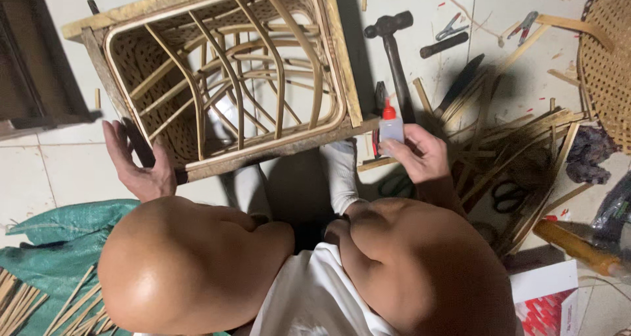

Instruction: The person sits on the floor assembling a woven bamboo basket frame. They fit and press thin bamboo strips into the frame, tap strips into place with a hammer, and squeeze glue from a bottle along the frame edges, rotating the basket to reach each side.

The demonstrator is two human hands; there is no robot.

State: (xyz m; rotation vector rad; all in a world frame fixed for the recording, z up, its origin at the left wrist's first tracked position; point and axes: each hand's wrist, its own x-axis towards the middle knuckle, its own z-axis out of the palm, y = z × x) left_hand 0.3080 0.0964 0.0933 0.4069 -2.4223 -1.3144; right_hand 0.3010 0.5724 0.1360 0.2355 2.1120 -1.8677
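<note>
The big woven rattan frame (223,73) lay on the tiled floor (59,172) right in front of you, its open top facing up, curved ribs showing inside and a wooden rim around it. Your left hand (139,165) was at its near left corner, palm open, fingers (117,145) spread and laid along the dark corner edge, gripping nothing. Off to the right sat a loose pile of split bamboo strips (519,145), fanned out and crossing each other, with black-handled scissors (507,195) lying among them. A round woven basket (608,67) poked in at the top right edge. The hammer (393,53) lay just beyond the frame's right side, head away from you. Your right hand (424,155) was just off the frame's near right corner, fingers (413,137) wrapped tight around a small glue bottle (390,127), red cap pointing up. Pliers (523,26) rested further out, well apart from both hands.
</note>
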